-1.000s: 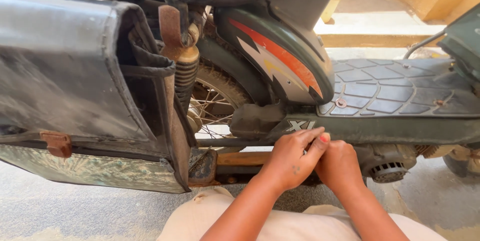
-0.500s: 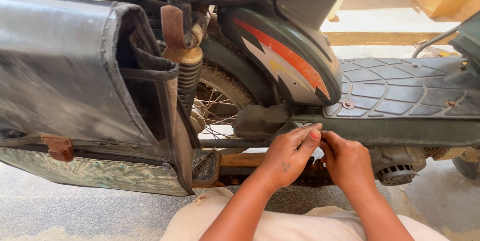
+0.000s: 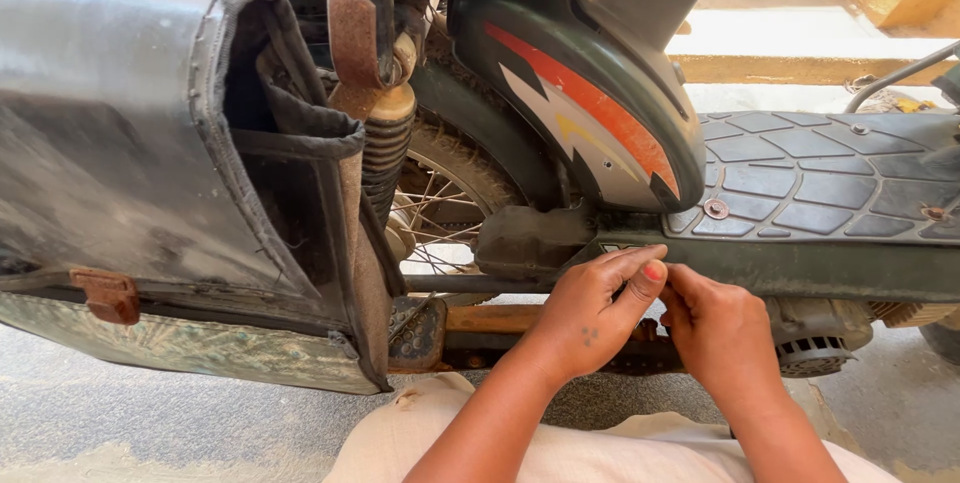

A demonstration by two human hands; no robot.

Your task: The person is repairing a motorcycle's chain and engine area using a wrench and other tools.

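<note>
Item: scooter footboard edge (image 3: 800,268), dark green, long axis running left to right. Left hand (image 3: 590,313) and right hand (image 3: 722,328) meet just below it, fingertips pinched together on something too small to identify; both equally near, rear wheel (image 3: 440,213) leftward.

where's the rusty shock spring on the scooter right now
In the head view the rusty shock spring stands upper left of centre, between the black side bag and the spoked rear wheel, up and left of the left hand.
</note>
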